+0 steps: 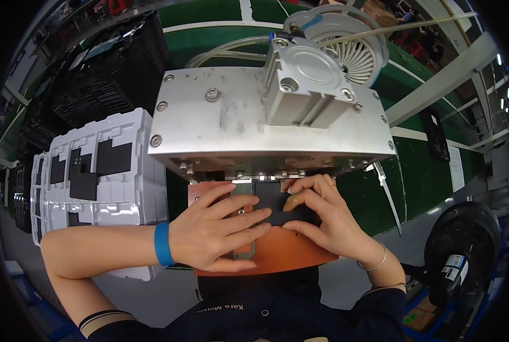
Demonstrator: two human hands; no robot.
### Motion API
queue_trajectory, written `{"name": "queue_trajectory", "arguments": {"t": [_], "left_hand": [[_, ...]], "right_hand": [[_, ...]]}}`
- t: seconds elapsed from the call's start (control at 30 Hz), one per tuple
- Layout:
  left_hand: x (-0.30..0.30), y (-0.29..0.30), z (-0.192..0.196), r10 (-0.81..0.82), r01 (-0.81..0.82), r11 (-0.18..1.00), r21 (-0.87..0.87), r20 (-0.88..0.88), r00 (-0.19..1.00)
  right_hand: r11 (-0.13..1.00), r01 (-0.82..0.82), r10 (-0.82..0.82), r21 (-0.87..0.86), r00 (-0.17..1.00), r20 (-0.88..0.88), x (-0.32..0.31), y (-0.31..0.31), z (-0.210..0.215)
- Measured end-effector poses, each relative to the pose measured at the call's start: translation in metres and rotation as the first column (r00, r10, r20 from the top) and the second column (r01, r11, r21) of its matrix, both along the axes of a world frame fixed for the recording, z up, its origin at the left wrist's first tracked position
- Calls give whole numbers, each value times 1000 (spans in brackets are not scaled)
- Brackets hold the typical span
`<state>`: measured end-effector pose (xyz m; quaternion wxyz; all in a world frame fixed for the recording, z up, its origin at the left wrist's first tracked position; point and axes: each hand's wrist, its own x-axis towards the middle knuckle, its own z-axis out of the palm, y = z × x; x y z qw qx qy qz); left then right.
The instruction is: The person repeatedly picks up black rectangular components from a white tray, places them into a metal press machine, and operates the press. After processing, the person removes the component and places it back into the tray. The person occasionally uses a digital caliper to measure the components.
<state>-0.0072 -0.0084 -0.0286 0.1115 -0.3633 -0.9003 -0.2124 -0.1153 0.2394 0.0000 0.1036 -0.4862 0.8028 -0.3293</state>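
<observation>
Under the front of a silver metal press (226, 122), a flat dark grey piece (271, 205) lies over an orange base plate (285, 251). My left hand (214, 228), with a blue band at the wrist, is spread flat above the fixture. Its fingertips reach the left side of the dark piece, and the fingers carry no object. At the piece's right side, my right hand (328, 219) is curled, fingers and thumb on its edge. A yellowish cover wraps one finger of that hand. The far end of the dark piece is hidden below the press.
Left of the press, white moulded trays (109, 196) hold several dark flat pieces. Black crates (112, 62) stand behind them. An air cylinder (308, 80) tops the press, with a white fan (357, 54) beyond. A black fan (462, 251) stands at the right.
</observation>
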Motion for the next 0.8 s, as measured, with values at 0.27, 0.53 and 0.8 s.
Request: {"name": "queue_trajectory", "arguments": {"t": [0.27,0.53,0.8], "left_hand": [[19,11,27,99,-94,985,144,-24,995],[46,18,38,88,-86,977,197,2,996],[59,11,57,257,-469,799,376,491,832]], "right_hand": [[992,124,-110,27,729,676,-13,21,-1],[923,346,-291,166,350,890,-25,48,12],[977,208,-90,-43,590,802,6,19,24]]}}
